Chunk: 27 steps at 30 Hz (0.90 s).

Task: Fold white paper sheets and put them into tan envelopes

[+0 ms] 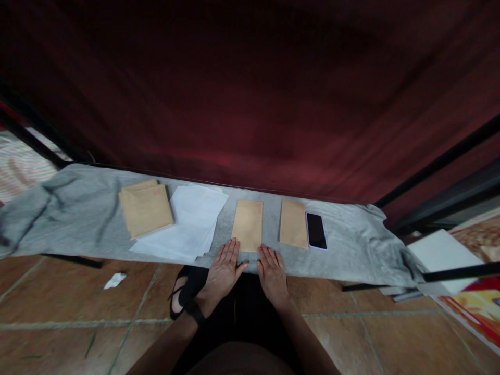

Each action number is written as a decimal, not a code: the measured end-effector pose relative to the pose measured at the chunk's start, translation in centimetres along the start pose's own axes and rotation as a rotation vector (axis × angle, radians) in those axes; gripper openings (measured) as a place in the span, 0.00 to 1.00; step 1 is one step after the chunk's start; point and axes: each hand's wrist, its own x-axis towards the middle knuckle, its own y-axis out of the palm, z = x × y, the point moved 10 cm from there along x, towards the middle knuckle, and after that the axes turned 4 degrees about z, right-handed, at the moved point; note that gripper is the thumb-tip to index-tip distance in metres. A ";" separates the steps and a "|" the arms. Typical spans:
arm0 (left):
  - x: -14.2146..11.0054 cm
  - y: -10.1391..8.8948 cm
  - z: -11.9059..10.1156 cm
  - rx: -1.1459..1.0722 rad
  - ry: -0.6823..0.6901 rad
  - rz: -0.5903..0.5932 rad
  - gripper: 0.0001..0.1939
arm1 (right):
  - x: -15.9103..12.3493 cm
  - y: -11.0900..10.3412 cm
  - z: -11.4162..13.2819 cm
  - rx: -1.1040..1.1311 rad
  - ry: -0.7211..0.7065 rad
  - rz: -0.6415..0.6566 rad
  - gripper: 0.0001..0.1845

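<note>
My left hand (224,270) lies flat with fingers stretched out on the grey cloth (78,208), its fingertips at the near left corner of a brown envelope (247,224). My right hand (272,270) rests flat too, fingers apart, just below the envelope's near right corner. Neither hand holds anything. A second brown envelope (294,223) lies to the right, next to a black phone (316,230). Left of the hands sits a loose pile of white paper sheets (187,226), and beyond it a stack of brown envelopes (145,209).
A dark red curtain (250,94) hangs behind the cloth-covered surface. Black metal bars (437,166) run at the right. The floor is brown tile (78,312) with a crumpled white scrap (114,280). A white board (445,255) and colourful print lie at far right.
</note>
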 end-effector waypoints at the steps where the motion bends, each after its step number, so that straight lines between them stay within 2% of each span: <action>1: 0.0 0.0 0.0 0.002 0.000 0.002 0.36 | 0.0 -0.1 -0.2 0.005 0.003 -0.001 0.25; 5: 0.0 -0.1 -0.2 0.011 0.011 0.010 0.34 | 0.6 -0.7 -0.3 0.020 0.016 -0.017 0.25; 11: 0.9 0.0 0.2 -0.022 -0.013 0.028 0.28 | 1.7 -0.3 1.9 0.055 -0.128 0.040 0.25; 14: 2.0 0.3 0.3 -0.066 -0.011 0.047 0.27 | 1.7 0.0 2.1 0.046 -0.135 0.034 0.24; 21: 6.4 2.7 -0.8 -0.099 0.110 0.175 0.27 | 1.6 0.3 1.7 0.059 -0.084 -0.029 0.22; 27: 11.5 3.9 0.5 -0.091 0.142 0.133 0.27 | 1.9 0.2 1.7 0.084 -0.074 -0.059 0.23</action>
